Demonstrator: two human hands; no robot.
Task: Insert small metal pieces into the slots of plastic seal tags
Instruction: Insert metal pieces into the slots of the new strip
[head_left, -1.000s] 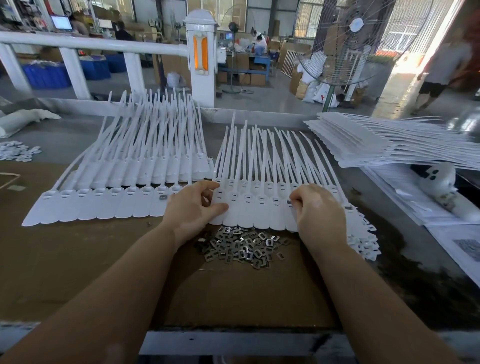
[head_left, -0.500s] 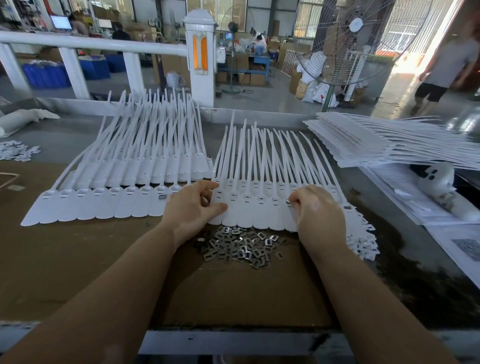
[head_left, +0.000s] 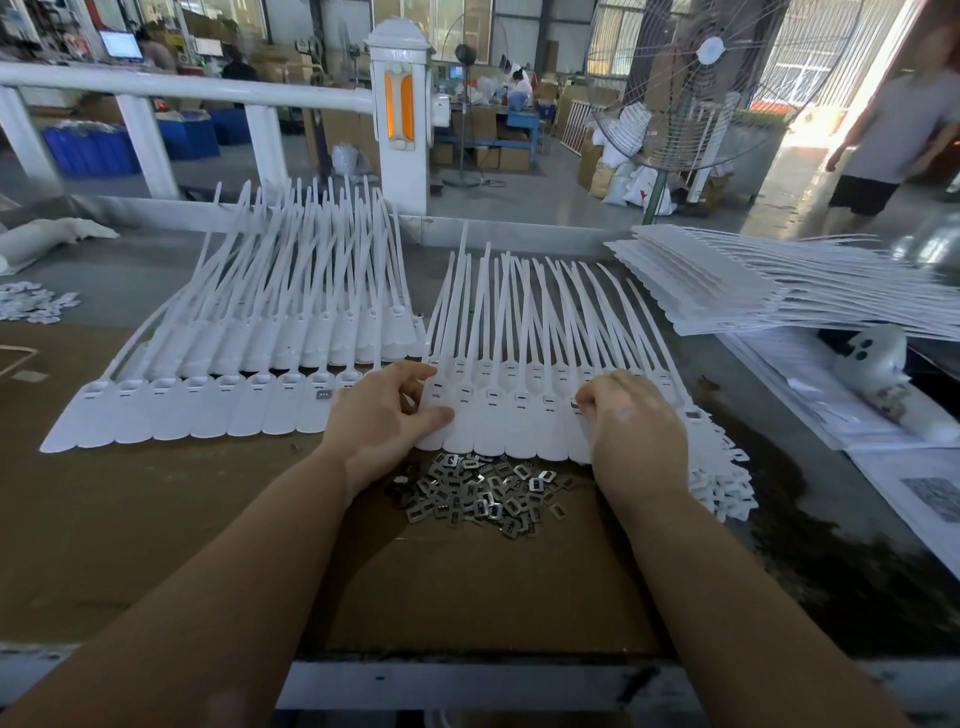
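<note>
On the brown cardboard sheet (head_left: 156, 519), left hand (head_left: 382, 421) pinches the row of white plastic seal tags (head_left: 498, 415); right hand (head_left: 636, 421) curls onto it beside the pile of small metal pieces (head_left: 478, 493).

Workbench (head_left: 156, 519), cardboard sheet (head_left: 467, 597), seal tags (head_left: 519, 410), metal pieces (head_left: 478, 493)

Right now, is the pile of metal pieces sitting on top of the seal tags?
No, the metal pieces lie on the cardboard, just nearer than the seal tags.
</note>
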